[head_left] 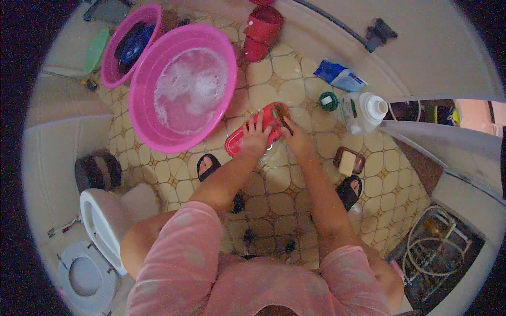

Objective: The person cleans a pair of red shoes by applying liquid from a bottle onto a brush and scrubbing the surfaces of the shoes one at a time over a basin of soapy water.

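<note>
A red slipper (235, 141) lies slanted on the tiled floor between my feet. My left hand (255, 138) presses down on it with the fingers spread over its top, holding it in place. At the slipper's far right end, my right hand (296, 138) has its fingers curled round a brownish scrubbing brush (283, 112), partly hidden by the slipper and the fingers. Left of both hands stands a large pink basin (141, 124) with foamy water (192, 92) in it.
Behind stand a second pink basin (109, 76) with dark items and red slippers (262, 34). To the right are a blue-white packet (340, 76), a green cap (328, 101), a white jug (363, 113) and soap (347, 163) in a dish. A toilet (100, 226) is at left.
</note>
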Demonstrator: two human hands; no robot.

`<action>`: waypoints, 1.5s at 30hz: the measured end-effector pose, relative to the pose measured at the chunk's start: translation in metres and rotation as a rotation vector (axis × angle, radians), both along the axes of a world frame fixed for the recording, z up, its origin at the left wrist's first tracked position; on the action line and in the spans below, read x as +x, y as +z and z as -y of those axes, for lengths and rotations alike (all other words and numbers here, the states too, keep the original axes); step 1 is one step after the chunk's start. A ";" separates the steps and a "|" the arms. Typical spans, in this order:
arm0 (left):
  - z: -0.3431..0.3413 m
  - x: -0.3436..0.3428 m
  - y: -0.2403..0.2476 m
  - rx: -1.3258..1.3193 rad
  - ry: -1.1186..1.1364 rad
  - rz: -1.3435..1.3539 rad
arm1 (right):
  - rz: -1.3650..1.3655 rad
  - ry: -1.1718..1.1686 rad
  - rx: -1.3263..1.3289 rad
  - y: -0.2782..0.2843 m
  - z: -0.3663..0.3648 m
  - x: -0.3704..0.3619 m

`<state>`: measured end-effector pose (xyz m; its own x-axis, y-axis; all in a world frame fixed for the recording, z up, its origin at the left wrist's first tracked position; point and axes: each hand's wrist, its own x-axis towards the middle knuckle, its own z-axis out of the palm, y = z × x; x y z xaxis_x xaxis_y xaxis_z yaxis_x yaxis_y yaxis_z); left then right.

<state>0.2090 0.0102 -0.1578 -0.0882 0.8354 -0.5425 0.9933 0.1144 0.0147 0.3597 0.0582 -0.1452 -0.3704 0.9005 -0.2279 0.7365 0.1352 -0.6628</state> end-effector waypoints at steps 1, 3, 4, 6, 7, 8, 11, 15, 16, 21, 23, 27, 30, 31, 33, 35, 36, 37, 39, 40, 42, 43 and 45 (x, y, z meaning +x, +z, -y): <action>0.001 -0.001 0.000 0.007 -0.002 0.000 | -0.050 -0.032 -0.057 -0.001 0.000 0.004; 0.003 -0.004 0.004 0.066 -0.008 0.031 | -0.099 -0.066 -0.111 0.002 0.002 0.014; 0.005 -0.007 0.008 0.068 -0.010 0.032 | -0.170 -0.111 -0.218 0.006 0.006 0.021; 0.001 -0.010 0.017 0.126 -0.165 0.094 | -0.235 -0.165 -0.312 0.009 0.012 0.039; -0.003 -0.014 0.020 0.136 -0.172 0.096 | -0.307 -0.188 -0.271 0.004 0.015 0.047; -0.010 -0.019 0.022 0.191 -0.395 0.091 | -0.379 -0.208 -0.231 -0.001 0.017 0.055; -0.026 -0.030 0.034 0.360 -0.763 0.114 | -0.428 -0.332 -0.362 -0.003 0.025 0.062; -0.035 -0.019 0.046 0.378 -0.656 0.136 | -0.361 -0.365 -0.066 -0.026 0.026 0.077; -0.035 -0.012 0.042 0.406 -0.444 0.147 | -0.326 -0.371 -0.115 -0.035 0.023 0.082; -0.038 0.020 0.013 0.595 0.468 0.263 | -0.242 -0.281 0.320 -0.072 0.020 0.083; -0.038 0.032 0.012 0.253 0.774 0.443 | -0.325 -0.350 -0.130 -0.070 0.030 0.077; -0.031 0.020 -0.005 0.231 0.530 0.393 | -0.418 -0.376 -0.336 -0.055 0.052 0.058; -0.038 -0.014 0.007 -0.021 0.216 0.515 | -0.440 -0.455 -0.468 -0.025 0.054 0.052; -0.047 -0.013 0.029 -0.090 -0.003 0.363 | -0.407 -0.528 -0.609 -0.011 0.049 0.056; -0.048 -0.018 0.045 -0.154 -0.210 0.188 | -0.389 -0.585 -0.757 0.015 0.044 0.050; -0.039 -0.024 0.043 0.065 -0.178 0.148 | -0.426 -0.588 -0.827 0.018 0.046 0.041; -0.036 -0.013 0.046 0.067 -0.182 0.154 | -0.433 -0.600 -0.841 0.013 0.046 0.044; -0.032 0.006 0.049 0.160 -0.051 0.167 | -0.468 -0.520 -0.605 -0.004 0.047 0.049; -0.022 0.016 0.040 0.248 0.086 0.174 | -0.498 -0.430 -0.375 -0.028 0.050 0.052; -0.011 0.007 0.018 0.244 0.106 0.163 | -0.480 -0.385 -0.338 -0.028 0.050 0.039; -0.009 0.003 -0.001 0.241 0.122 0.172 | -0.445 -0.349 -0.294 -0.024 0.045 0.031; -0.008 -0.002 -0.001 0.194 0.115 0.205 | -0.428 -0.306 -0.361 -0.013 0.044 0.024; -0.014 -0.002 0.002 0.145 0.105 0.250 | -0.400 -0.269 -0.426 -0.010 0.041 0.020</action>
<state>0.2071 0.0241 -0.1557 -0.0572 0.8990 -0.4342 0.9398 0.1953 0.2806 0.3802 0.0170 -0.1552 -0.2742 0.8350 -0.4770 0.3930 -0.3554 -0.8481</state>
